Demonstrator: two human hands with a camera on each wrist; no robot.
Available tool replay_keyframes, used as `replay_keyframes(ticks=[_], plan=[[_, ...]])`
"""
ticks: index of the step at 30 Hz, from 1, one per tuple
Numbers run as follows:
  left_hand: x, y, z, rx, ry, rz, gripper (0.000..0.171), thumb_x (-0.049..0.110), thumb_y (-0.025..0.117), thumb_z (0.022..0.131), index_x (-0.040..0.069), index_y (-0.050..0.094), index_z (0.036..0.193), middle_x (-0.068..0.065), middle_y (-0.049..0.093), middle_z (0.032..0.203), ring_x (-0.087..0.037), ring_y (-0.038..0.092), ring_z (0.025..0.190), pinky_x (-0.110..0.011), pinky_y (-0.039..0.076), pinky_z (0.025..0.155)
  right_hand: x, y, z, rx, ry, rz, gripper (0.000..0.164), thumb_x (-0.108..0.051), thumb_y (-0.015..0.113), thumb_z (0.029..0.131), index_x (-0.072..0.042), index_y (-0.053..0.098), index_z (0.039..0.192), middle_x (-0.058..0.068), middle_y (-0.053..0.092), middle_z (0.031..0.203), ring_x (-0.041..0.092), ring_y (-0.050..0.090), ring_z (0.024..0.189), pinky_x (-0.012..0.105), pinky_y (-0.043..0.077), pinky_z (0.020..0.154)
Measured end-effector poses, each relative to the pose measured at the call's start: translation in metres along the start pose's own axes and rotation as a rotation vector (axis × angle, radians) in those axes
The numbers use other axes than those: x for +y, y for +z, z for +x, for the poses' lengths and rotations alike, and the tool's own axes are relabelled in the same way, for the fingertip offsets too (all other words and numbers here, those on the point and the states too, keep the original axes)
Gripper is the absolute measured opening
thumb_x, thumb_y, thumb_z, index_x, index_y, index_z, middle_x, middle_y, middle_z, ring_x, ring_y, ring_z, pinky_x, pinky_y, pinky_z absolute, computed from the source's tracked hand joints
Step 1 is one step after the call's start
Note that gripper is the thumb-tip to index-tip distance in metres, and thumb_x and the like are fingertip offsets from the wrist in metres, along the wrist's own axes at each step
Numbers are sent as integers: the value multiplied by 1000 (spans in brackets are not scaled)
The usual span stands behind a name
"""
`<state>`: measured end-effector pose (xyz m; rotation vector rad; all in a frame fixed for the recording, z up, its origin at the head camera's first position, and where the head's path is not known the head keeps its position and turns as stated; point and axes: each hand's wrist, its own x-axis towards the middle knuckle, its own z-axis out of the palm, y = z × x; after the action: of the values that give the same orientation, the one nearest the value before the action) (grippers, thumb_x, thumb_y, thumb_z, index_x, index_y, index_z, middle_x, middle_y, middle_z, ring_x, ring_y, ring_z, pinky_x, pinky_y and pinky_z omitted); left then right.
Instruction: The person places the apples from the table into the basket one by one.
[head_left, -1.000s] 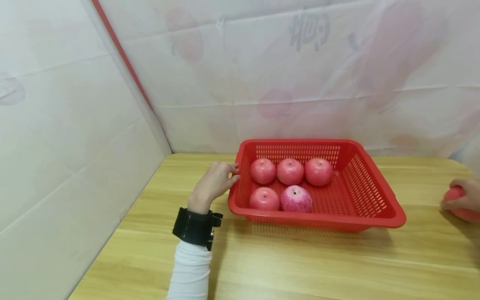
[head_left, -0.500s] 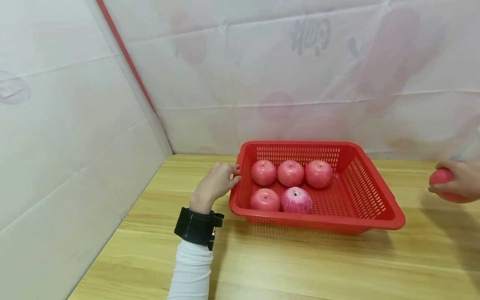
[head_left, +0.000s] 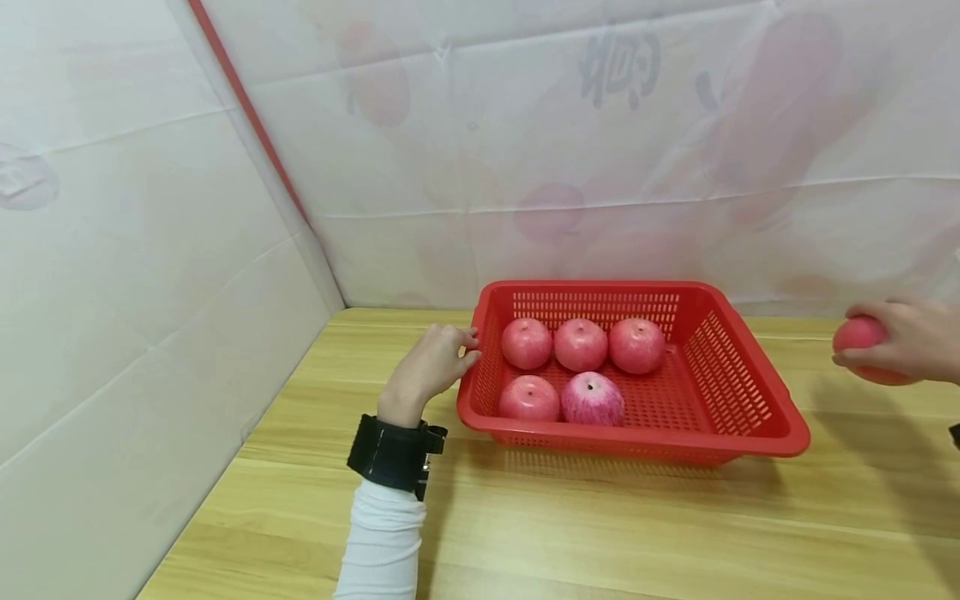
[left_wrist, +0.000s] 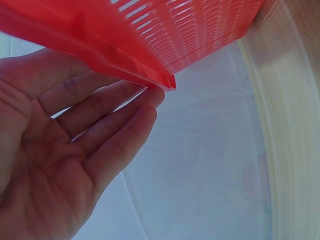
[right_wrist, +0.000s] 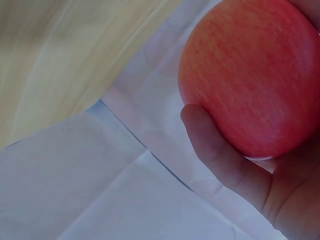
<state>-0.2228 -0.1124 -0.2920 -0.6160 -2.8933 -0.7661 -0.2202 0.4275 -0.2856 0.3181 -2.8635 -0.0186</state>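
Note:
A red plastic basket (head_left: 637,429) with slotted walls stands on the table. Inside it are several red-pink apples, among them a back-row apple (head_left: 637,345) and a streaked purple-pink one (head_left: 592,398) at the front. My left hand (head_left: 431,362) holds the basket's left rim; in the left wrist view its fingers (left_wrist: 117,145) meet the rim from below. Off to the right, my right hand (head_left: 918,337) grips another apple (right_wrist: 255,75) above the table, thumb along its side. Part of that apple is hidden by the hand.
The wooden table (head_left: 600,533) extends in front of the basket and to both sides. A pale printed sheet (head_left: 480,167) hangs close behind the basket, and another covered wall (head_left: 150,292) rises on the left.
My right hand has lifted the apple off the table and carried it left and toward the back, closer to the basket. The left hand and the basket stay in place.

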Motion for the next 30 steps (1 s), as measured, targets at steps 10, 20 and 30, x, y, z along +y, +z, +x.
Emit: replay_keyframes(ticks=[10, 20, 30], plan=[[1, 0, 0, -3, -6, -1, 22, 10, 62, 86, 2, 68, 106, -13, 59, 118, -8, 54, 56, -22, 40, 45, -9, -4, 5, -5, 8, 25, 58, -29, 81, 59, 8, 54, 94, 22, 54, 76, 34, 50, 66, 38, 42, 49], [2, 0, -1, -5, -3, 6, 22, 10, 62, 87, 2, 68, 106, -14, 59, 118, -8, 53, 54, -21, 41, 46, -22, -13, 9, -31, 9, 18, 56, -35, 78, 62, 4, 57, 96, 21, 56, 78, 32, 51, 64, 36, 40, 50], [2, -1, -1, -3, -6, 14, 23, 10, 61, 87, 3, 68, 107, -14, 58, 119, -9, 52, 52, -22, 40, 45, -35, -20, 13, -49, -9, 40, 61, -40, 78, 64, 2, 56, 103, 21, 56, 85, 28, 52, 64, 35, 40, 50]])
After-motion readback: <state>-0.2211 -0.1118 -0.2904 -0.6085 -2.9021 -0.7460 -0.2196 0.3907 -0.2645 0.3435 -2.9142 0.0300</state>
